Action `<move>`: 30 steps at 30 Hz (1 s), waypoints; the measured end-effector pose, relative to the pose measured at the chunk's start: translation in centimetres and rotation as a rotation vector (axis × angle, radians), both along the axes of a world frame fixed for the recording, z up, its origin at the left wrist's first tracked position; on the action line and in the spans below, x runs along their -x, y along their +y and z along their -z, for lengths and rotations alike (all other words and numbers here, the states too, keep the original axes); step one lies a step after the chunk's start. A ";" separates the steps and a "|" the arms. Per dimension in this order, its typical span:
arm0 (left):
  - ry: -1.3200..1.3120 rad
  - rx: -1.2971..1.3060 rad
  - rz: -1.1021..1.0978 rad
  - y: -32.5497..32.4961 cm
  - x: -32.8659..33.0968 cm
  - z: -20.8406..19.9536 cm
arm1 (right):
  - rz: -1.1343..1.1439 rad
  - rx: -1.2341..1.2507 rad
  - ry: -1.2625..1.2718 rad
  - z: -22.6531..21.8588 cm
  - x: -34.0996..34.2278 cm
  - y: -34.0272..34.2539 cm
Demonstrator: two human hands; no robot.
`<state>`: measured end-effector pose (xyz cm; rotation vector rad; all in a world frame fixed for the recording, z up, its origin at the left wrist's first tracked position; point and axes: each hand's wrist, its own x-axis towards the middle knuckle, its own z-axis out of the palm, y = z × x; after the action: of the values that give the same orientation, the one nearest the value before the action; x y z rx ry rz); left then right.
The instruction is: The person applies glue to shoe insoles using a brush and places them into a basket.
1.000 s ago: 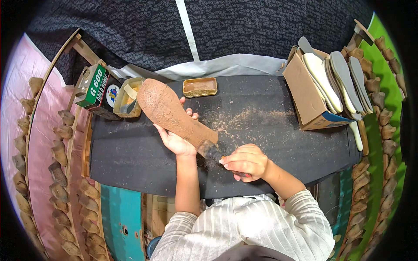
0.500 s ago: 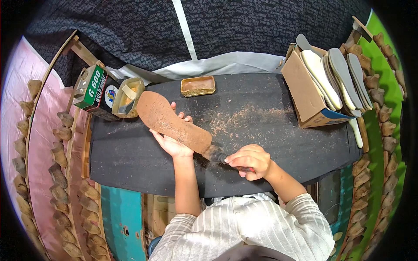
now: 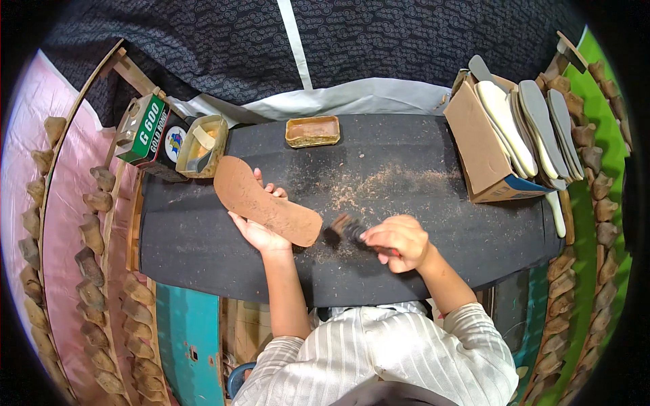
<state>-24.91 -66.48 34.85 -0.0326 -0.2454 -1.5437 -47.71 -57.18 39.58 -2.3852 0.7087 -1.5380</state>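
Note:
A brown shoe sole [image 3: 261, 201] rests in my left hand [image 3: 263, 233], which supports it from below with the fingertips curled at its far edge. Bits of debris speckle its upper face. My right hand [image 3: 401, 242] grips a brush [image 3: 348, 228] by its handle. The dark bristle end is smeared by motion and sits just right of the sole's near end, apart from it. Brown crumbs [image 3: 365, 189] lie scattered over the black tabletop [image 3: 203, 264] beyond the brush.
A shallow rectangular dish [image 3: 312, 132] stands at the back middle. At the left are a green and black can [image 3: 150, 139] and a tub [image 3: 215, 152] holding a spreader. A cardboard box [image 3: 477, 159] of insoles [image 3: 538, 128] stands at the right. Wooden shoe lasts [image 3: 90, 264] line both sides.
The brush has left the sole's near end and moved right with my right hand. The sole has shifted slightly down and toward me in my left hand.

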 end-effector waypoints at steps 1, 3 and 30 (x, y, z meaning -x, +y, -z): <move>-0.004 0.005 -0.004 0.0 -0.4 0.0 | 0.033 0.022 -0.003 0.0 0.3 -0.3; -0.003 0.010 -0.011 0.3 -0.7 0.1 | 0.076 -0.006 -0.170 -0.1 0.7 -0.9; -0.257 -0.062 0.098 3.8 0.9 -2.2 | 0.194 -0.151 -0.419 0.3 -2.6 -11.3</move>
<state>-25.81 -62.64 37.07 0.2061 -0.4044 -1.6521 -45.10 -68.50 39.31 -1.8437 0.9355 -1.9035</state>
